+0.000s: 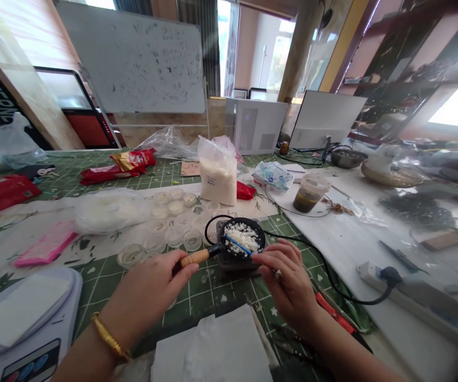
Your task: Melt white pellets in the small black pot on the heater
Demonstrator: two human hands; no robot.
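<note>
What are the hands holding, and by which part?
Left hand grips a black pan by its wooden handle; right hand pinches a blue stick by its end.

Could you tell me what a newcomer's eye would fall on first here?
The small black pan of white flakes at the centre stands out first, its wooden handle gripped by the left hand while the right hand holds a blue stick in the flakes. Behind it sit small clear cups and an upright bag of white granules; a scribbled whiteboard stands at the back.
</note>
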